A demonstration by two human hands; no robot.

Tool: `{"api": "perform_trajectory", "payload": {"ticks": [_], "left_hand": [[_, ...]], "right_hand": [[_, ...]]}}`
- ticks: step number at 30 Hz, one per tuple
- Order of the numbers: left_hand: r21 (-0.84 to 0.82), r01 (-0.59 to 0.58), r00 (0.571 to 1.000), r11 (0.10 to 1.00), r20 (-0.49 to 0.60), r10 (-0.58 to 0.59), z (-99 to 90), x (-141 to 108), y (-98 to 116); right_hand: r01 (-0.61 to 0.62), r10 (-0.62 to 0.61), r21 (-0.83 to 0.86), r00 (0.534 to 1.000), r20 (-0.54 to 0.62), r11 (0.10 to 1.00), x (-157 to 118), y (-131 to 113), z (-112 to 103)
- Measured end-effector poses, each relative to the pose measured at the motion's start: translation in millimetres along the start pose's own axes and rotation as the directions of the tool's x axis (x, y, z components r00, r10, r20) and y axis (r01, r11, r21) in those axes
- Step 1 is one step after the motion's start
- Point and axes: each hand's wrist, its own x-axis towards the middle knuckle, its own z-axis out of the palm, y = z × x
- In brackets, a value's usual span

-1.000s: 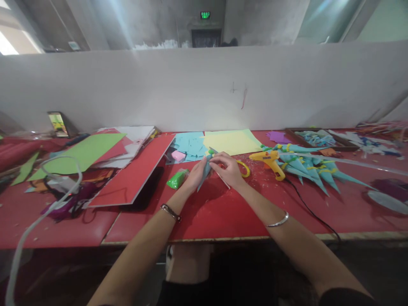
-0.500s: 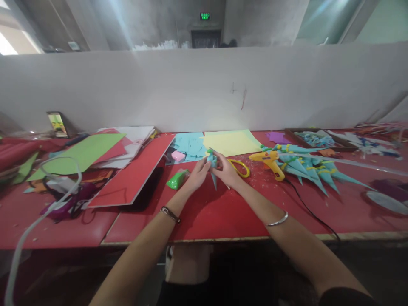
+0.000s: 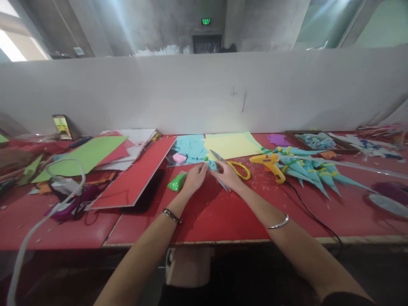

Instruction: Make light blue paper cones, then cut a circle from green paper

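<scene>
Between my two hands is a small light-blue paper cone [image 3: 211, 165] with a green blob at its top; its narrow end points down and to the right. My left hand [image 3: 195, 177] pinches it near the green blob. From the other side, the fingers of my right hand [image 3: 228, 175] are closed on the cone. Yellow-handled scissors [image 3: 241, 170] lie just behind my right hand. A bag of green clay [image 3: 177, 182] rests left of my left hand.
A yellow glue gun [image 3: 270, 165] and several blue paper cones [image 3: 310, 172] lie to the right. Behind are blue paper pieces [image 3: 191, 148] and a yellow sheet [image 3: 232, 143]. A raised red board [image 3: 137, 174] and a purple power strip [image 3: 70, 206] are at left.
The cone has tilted, its tip swinging from straight down towards the right. My hands have shifted slightly, and more of the scissors' blades shows. The view has tipped up a little.
</scene>
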Motion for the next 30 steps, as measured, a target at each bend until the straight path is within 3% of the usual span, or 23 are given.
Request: {"api": "perform_trajectory", "payload": {"ticks": [7, 14, 19, 24, 27, 30], "left_hand": [[0.179, 0.008, 0.996, 0.984, -0.089, 0.008, -18.5, 0.9, -1.6], [0.462, 0.03, 0.996, 0.887, -0.083, 0.009, -23.3, -2.2, 2.4], [0.584, 0.158, 0.987, 0.796, -0.12, -0.108, -45.4, -0.7, -5.4], [0.73, 0.275, 0.954, 0.626, -0.123, -0.275, -73.5, -9.9, -22.2], [0.759, 0.308, 0.934, 0.574, -0.124, -0.336, -76.9, -23.7, -30.2], [0.757, 0.397, 0.896, 0.519, -0.198, -0.397, -77.3, -36.6, -36.7]], "right_hand": [[-0.071, 0.071, -0.036, 0.997, 0.0, 0.997, -0.3, 3.0, -0.9], [-0.012, 0.009, -0.319, 1.0, -0.01, 0.948, -3.5, -2.4, -2.3], [0.002, 0.022, -0.405, 0.998, 0.053, 0.914, -5.7, -5.7, -1.5], [-0.007, 0.044, -0.411, 0.996, 0.081, 0.912, -7.4, -10.0, -1.5], [-0.007, 0.053, -0.443, 0.994, 0.093, 0.897, -8.5, -13.0, -1.6], [-0.007, 0.059, -0.469, 0.994, 0.096, 0.883, -9.3, -13.9, -1.5]]}}
